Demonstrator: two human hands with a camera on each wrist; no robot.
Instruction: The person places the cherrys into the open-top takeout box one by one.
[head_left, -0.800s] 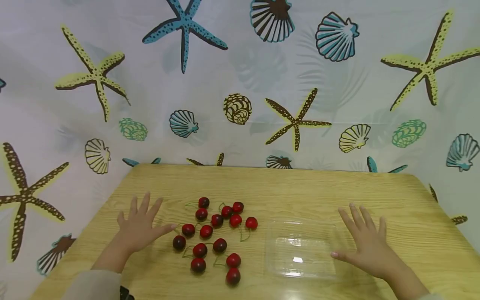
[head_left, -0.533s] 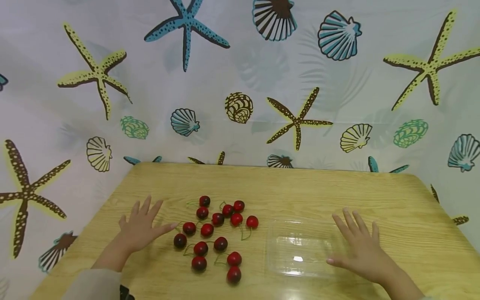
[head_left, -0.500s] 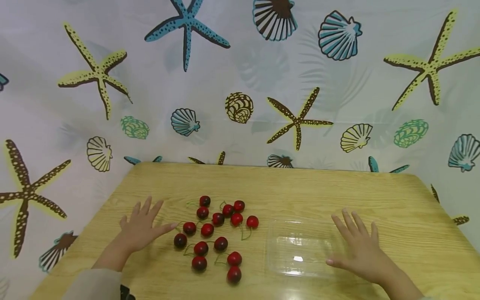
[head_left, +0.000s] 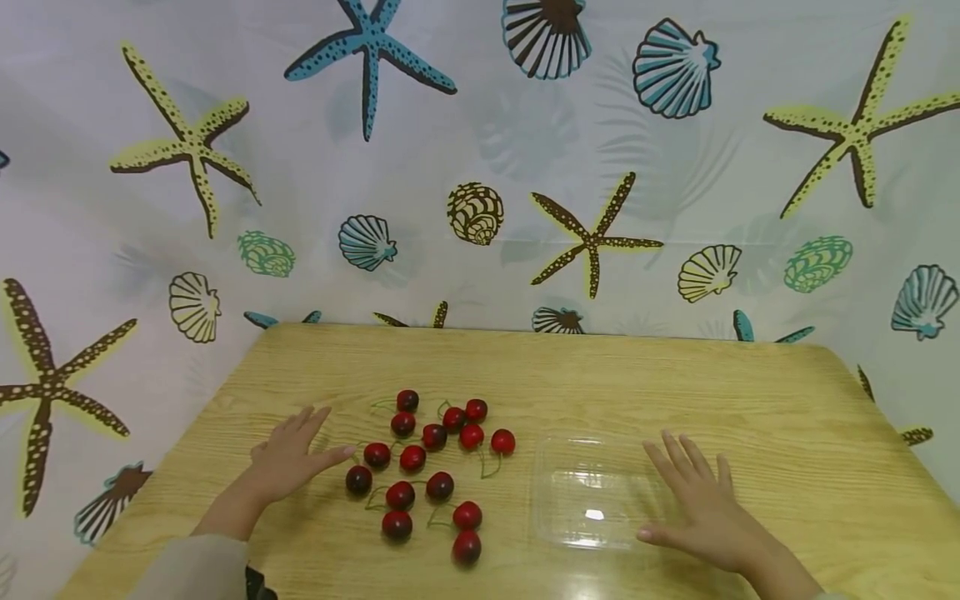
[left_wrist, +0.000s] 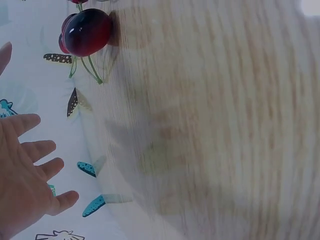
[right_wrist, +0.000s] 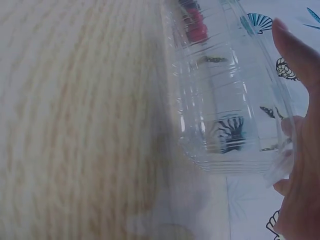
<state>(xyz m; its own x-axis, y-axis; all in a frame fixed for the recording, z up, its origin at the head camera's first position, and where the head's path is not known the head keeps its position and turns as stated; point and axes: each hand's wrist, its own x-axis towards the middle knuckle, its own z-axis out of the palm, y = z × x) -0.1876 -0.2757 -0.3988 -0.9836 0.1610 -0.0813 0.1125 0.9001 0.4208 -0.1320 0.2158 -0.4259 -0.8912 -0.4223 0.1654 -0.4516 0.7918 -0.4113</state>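
Note:
Several dark red cherries point(head_left: 412, 458) with green stems lie scattered on the table left of centre. My left hand point(head_left: 288, 458) hovers at their left side with fingers spread and the thumb pointing toward the nearest cherry point(head_left: 358, 481). In the left wrist view its palm and straight fingers show, holding nothing, with a dark cherry point(left_wrist: 88, 32) above. To the right of the cherries stands a clear plastic box point(head_left: 551, 500). My right hand point(head_left: 701, 517) is at the box's right side, fingers spread, the thumb overlapping its edge. The right wrist view shows the clear box point(right_wrist: 230, 100) beside the fingers.
The wood-grain table point(head_left: 600, 375) has its far edge against a white cloth point(head_left: 420, 167) printed with starfish and shells. The cloth also rises along both sides. A dark band point(head_left: 258, 583) shows at the left sleeve point(head_left: 198, 567).
My right hand has moved left and nearer to me, toward the clear box. My left hand has tilted and lowered slightly beside the cherries. The cherries and box stay put.

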